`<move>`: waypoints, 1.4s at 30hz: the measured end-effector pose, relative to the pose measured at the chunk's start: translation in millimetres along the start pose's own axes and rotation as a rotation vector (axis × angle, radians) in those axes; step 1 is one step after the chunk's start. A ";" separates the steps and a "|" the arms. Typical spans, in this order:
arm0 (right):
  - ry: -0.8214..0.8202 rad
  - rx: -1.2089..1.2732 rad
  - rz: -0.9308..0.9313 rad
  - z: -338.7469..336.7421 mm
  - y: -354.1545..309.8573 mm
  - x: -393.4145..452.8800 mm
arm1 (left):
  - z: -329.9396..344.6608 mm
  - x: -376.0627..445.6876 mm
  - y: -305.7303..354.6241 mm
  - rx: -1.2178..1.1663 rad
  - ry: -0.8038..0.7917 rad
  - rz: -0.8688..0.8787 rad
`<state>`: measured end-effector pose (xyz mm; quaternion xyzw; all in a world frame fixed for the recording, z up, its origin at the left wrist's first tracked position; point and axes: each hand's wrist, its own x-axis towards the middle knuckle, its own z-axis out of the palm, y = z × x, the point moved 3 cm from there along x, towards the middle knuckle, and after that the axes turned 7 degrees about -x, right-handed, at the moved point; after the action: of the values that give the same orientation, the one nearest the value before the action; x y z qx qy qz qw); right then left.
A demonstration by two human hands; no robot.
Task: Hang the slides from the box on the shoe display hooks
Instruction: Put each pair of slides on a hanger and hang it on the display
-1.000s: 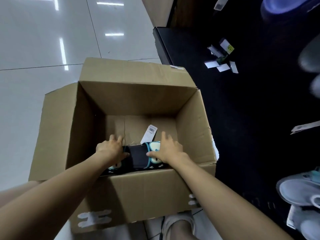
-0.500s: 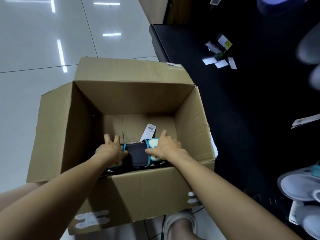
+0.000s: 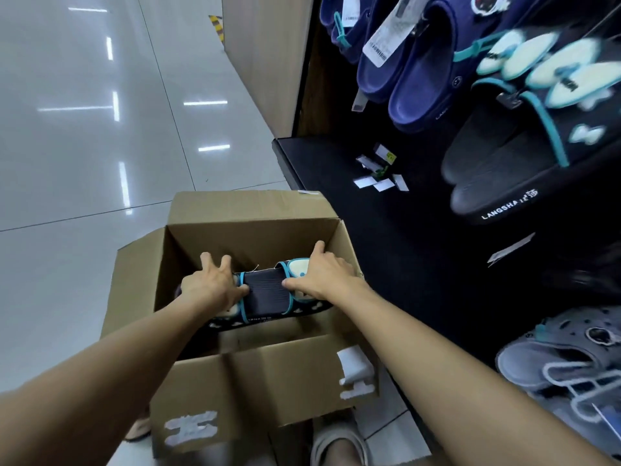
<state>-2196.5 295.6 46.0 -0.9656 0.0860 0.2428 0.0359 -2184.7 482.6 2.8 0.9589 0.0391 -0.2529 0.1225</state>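
A pair of dark slides (image 3: 265,294) with teal trim and cream patches is held level with the top of the open cardboard box (image 3: 255,216). My left hand (image 3: 211,287) grips the pair's left end, fingers curled over it. My right hand (image 3: 322,274) grips the right end, thumb on the dark strap. The pair's underside is hidden. On the dark display wall to the right hang matching dark slides (image 3: 510,156) and navy clogs (image 3: 413,75) with a white tag.
Grey clogs (image 3: 564,358) on a white hanger are at the lower right. Loose white tags (image 3: 379,179) lie on the black base shelf (image 3: 319,163). Glossy white floor tiles (image 3: 84,146) spread left. My feet in sandals (image 3: 339,445) stand behind the box.
Both hands have lifted the slides from the bottom of the box up to its rim. My view has swung up, bringing the hanging shoes on the display into sight.
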 end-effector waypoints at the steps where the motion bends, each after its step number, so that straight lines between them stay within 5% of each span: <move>1: 0.018 0.003 0.000 -10.4 1.4 -6.9 | -9.4 -5.6 4.3 0.006 0.020 0.009; 15: 0.246 0.095 0.082 -90.5 44.8 -112.4 | -89.8 -89.5 54.2 -0.057 0.214 0.214; 22: 0.192 0.372 0.195 -82.3 59.7 -144.3 | -115.4 -135.5 60.6 -0.056 0.453 0.384; 30: 0.089 0.776 0.290 -57.1 66.9 -139.1 | -119.7 -135.0 66.8 -0.186 0.469 0.527; 42: 0.345 0.656 0.243 -72.8 56.0 -132.2 | -131.9 -102.2 54.4 -0.248 0.450 0.590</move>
<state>-2287.7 252.1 171.3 -0.9123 0.2777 0.0390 0.2985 -2203.3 462.3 176.1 0.9383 -0.1821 0.0166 0.2934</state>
